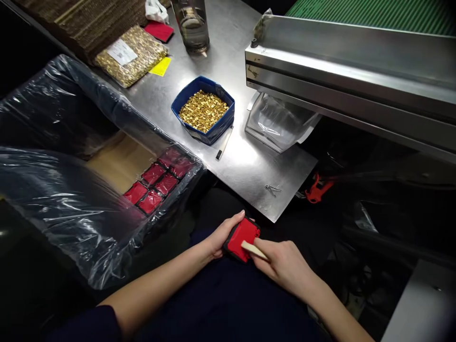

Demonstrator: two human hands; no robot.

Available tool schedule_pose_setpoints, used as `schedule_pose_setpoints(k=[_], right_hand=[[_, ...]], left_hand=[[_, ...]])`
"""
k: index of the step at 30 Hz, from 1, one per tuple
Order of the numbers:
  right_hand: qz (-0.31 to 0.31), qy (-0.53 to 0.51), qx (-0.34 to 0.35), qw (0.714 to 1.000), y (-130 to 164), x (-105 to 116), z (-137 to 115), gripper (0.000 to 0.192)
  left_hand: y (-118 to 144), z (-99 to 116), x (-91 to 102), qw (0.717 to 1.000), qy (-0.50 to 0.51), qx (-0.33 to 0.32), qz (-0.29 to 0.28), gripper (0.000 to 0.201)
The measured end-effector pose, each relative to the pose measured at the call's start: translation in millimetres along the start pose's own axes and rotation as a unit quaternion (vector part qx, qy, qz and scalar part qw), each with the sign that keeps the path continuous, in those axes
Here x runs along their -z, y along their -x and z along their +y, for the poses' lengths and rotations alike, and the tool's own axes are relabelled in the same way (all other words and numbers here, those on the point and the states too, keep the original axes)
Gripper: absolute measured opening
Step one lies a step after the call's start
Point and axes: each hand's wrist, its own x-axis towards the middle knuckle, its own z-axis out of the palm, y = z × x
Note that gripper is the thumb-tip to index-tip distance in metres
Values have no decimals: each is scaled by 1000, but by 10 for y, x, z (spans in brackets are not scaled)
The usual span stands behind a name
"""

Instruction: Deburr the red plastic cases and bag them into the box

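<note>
My left hand is closed around the edges of a small red block with a black border, its thumb along the far side. Between the fingers of my right hand is a cream-coloured stick-like tool, tilted with its tip on the block's red face. The underside of that tip is hidden. Both hands are over my lap, just in front of the metal table.
A plastic-lined box with several red blocks stands left. On the table are a blue tray of small gold pieces, a toothbrush, nail clippers, and a water-filled container. A conveyor frame juts in at right.
</note>
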Motion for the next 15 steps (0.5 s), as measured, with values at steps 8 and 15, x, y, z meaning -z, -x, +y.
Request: schedule_pose_setpoints(k=[8, 15], right_hand=[[7, 11, -23, 1000, 5, -36, 3, 21], [16, 17, -22, 999, -46, 3, 20, 22]], left_hand=[[-1, -20, 26, 1000, 15, 3, 0, 54], [-3, -49, 49, 1000, 13, 1, -11, 56]])
